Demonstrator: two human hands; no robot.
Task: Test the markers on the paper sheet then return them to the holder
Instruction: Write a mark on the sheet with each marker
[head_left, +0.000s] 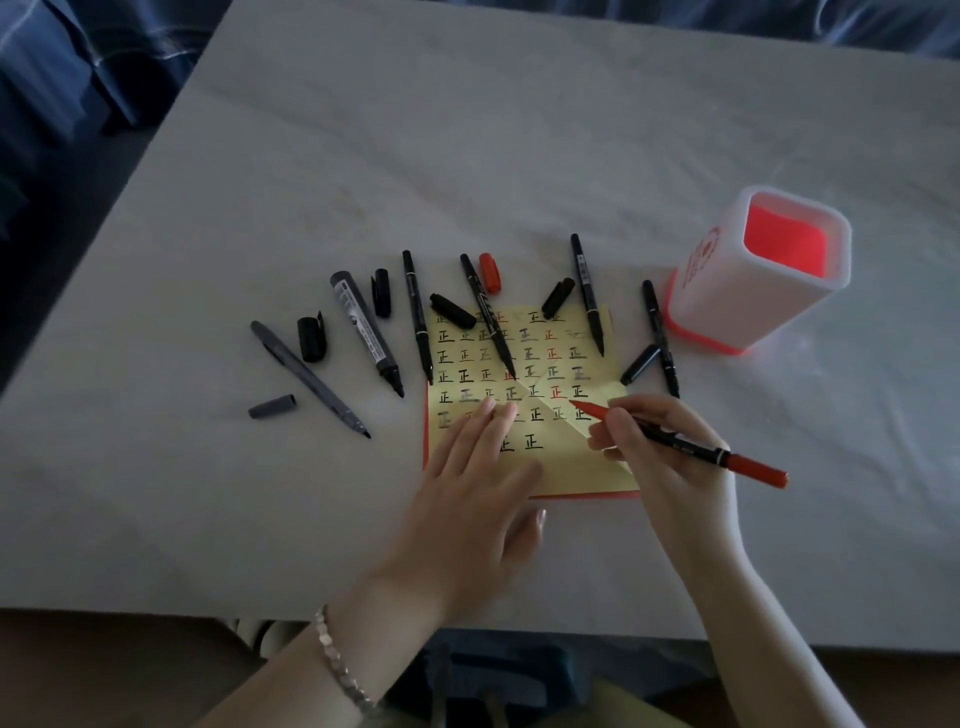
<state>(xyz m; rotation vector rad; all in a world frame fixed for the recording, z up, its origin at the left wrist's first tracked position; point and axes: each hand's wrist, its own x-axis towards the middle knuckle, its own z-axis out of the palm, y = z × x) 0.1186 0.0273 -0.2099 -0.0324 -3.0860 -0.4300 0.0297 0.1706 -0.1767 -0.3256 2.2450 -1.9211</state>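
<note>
Pinching a red marker (675, 441), the right hand (670, 467) nears rows of "正"; left hand (478, 499) lies spread on the paper sheet (566, 467).

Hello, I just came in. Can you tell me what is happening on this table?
A person is testing markers on a yellow paper sheet already covered with rows of written marks. The right hand holds a red marker, its tip at the sheet, while the left hand lies flat on the sheet. Several uncapped markers and loose caps lie on the table, some markers partly on the sheet. The holder stands to the right, and no markers show in it.
</note>
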